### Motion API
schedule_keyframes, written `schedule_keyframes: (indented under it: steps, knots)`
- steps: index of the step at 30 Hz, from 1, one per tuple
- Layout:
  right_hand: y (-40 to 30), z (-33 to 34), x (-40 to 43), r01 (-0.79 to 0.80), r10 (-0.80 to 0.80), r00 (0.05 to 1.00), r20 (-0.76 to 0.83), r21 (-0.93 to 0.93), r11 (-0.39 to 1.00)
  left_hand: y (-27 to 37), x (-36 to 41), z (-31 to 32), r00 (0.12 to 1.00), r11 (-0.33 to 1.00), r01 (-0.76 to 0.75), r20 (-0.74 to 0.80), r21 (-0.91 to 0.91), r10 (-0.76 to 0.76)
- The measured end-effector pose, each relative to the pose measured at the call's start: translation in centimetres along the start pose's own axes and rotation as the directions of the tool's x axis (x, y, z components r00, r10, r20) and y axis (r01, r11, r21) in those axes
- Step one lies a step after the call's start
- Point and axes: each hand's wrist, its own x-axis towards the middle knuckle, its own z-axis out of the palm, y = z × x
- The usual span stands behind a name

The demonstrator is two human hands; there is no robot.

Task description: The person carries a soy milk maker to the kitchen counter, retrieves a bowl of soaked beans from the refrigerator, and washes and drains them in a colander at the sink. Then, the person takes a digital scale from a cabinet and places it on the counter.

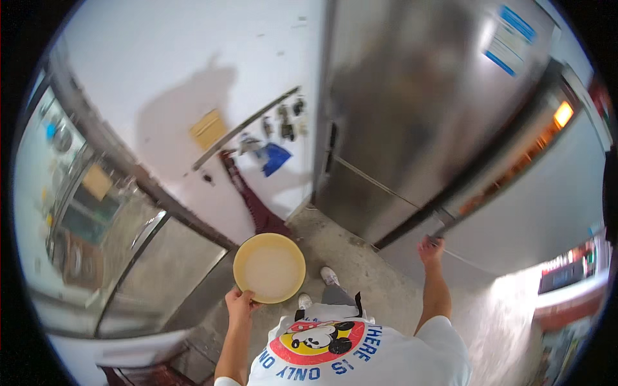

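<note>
My left hand (240,302) grips the rim of a round yellow bowl (269,268), thumb over the edge, and carries it above the floor. Inside the bowl is something whitish and level, too blurred to name. Out to the right, my right hand (430,248) has its fingers closed around the handle (436,237) at the edge of a light grey fridge-like door (526,207). That door stands ajar, with an orange-lit strip along its inner side.
A tall stainless steel cabinet (386,96) stands ahead. On the white wall (169,48), a rail (246,128) holds hanging items, with a dark red cloth (260,212) below. Left is a glass-panelled metal door or partition (178,270). Concrete floor (357,260) shows around my feet.
</note>
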Motion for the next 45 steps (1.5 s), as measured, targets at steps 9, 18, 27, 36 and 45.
schedule_keyframes:
  steps: [9,18,27,36,45]
  knots:
    - [-8.1,3.1,7.3,0.21,-0.408,0.904,-0.127,-0.699,0.683,1.3,-1.2,1.4,0.97,0.986,-0.015,-0.242,-0.164,-0.025]
    - [-11.0,5.2,12.9,0.152,-0.258,0.948,-0.184,-0.451,0.88,0.8,0.9,4.2,0.935,0.957,-0.018,-0.344,-0.289,-0.085]
    - [-7.9,3.9,14.0,0.03,-0.085,0.992,-0.096,-0.473,0.881,1.3,0.6,3.7,0.955,0.951,-0.029,-0.288,-0.307,-0.064]
    - [23.7,36.7,-23.4,0.757,0.419,-0.143,0.897,-0.174,0.63,-0.9,0.0,4.4,0.943,0.948,-0.062,-0.329,-0.313,-0.047]
    - [34.6,46.9,-37.2,0.669,0.25,-0.551,0.797,0.243,0.702,-1.4,0.4,8.5,0.905,0.917,-0.175,-0.426,-0.359,0.006]
